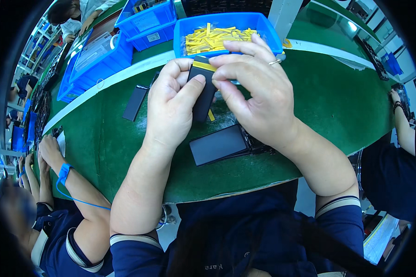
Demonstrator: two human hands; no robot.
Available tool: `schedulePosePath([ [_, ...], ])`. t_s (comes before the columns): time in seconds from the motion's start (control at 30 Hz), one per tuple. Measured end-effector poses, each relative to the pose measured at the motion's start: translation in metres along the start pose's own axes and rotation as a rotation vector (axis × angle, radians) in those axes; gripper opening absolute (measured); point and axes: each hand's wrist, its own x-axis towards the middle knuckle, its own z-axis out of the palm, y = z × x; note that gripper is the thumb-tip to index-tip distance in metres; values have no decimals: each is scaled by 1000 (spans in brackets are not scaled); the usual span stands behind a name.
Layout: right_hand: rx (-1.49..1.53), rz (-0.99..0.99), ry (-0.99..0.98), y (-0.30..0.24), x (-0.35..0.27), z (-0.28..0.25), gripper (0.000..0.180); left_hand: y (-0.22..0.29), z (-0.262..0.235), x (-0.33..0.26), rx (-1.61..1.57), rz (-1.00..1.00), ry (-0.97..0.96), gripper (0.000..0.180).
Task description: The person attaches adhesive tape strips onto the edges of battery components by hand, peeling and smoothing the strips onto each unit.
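My left hand (168,108) is closed around a flat black battery pack (202,99), held tilted above the table with the thumb on its face. Across the pack's upper end lies a yellow strip (203,65). My right hand (266,94) pinches with thumb and index finger at the strip's right end, its other fingers raised; the exact grip is partly hidden. Beneath my hands, a stack of black packs (218,144) rests on the green table, with dark parts at its right end. Another yellow piece (211,115) shows just below the held pack.
Beyond my hands stands a blue bin (226,19) of loose yellow strips. More black packs (135,102) lie left of my left hand. Blue crates (99,60) line the far left behind a white rail (111,76). A co-worker's arm (74,184) with a blue wristband is close on the left.
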Motion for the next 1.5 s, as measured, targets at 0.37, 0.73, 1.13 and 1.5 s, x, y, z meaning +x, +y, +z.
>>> schedulePosePath([
  [0.37,58,49,109,10,8,-5,8,-8,-10,-2,501,357,-6,23],
  [0.73,208,273,-118,4,4,-10,9,-8,-7,-1,513,327,80,15],
  [1.13,415,494,-95,5,5,-6,16,3,3,-8,598,356,89,12],
  [1.5,284,453,123,10,6,-8,10,-3,1,-5,520,293,93,12],
])
